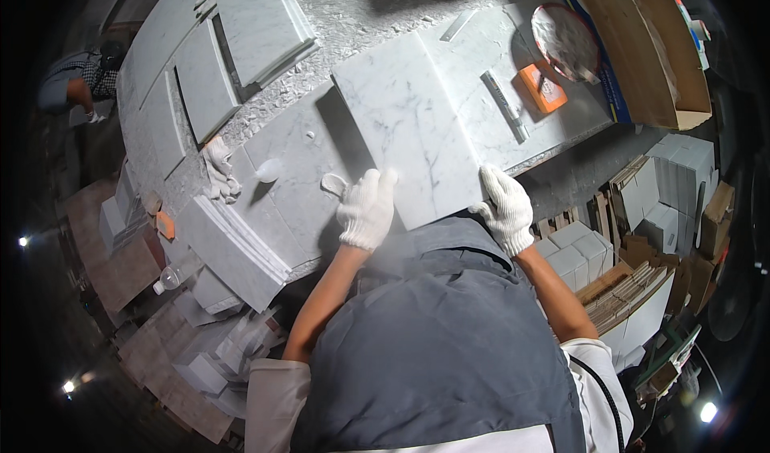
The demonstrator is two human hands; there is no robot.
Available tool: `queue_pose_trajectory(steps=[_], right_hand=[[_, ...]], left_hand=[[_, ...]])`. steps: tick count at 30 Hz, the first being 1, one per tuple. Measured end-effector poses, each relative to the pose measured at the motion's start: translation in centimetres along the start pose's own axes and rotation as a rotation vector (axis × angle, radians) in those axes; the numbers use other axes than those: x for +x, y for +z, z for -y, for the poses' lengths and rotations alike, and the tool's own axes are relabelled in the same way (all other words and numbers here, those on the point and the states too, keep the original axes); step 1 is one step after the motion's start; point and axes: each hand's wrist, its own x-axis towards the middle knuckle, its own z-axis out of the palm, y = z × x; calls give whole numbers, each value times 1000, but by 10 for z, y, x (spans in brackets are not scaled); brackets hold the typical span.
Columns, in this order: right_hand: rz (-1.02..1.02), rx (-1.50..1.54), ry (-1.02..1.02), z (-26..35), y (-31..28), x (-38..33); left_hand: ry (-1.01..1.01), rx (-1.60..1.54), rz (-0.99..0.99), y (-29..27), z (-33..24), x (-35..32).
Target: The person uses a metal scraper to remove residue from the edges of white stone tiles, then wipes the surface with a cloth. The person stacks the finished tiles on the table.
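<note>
A white marble tile with grey veins lies slanted on the worktop in front of me, its near end by my apron. My left hand, in a white knitted glove, grips the tile's left edge close to its near corner. On the opposite edge, my right hand in a matching glove holds the near right corner, fingers along the side. The fingertips under the tile are hidden. Beneath it lies a larger grey-white marble slab. Right of the tile are a marker-like stick and an orange block.
A round dish of white paste stands near a long cardboard box. Stacked tiles and a loose glove lie to the left. Boxes stand low at right. Another person bends at far left.
</note>
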Motion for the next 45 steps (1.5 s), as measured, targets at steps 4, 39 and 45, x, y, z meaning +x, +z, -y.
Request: queue_pose_trajectory(steps=[4, 39, 45], right_hand=[[-37, 16, -56, 0, 2, 21], [-323, 590, 426, -12, -1, 28], [-149, 402, 344, -4, 2, 21]], left_hand=[[-52, 55, 11, -9, 1, 18], [808, -561, -30, -35, -32, 23], [298, 355, -103, -69, -12, 75]])
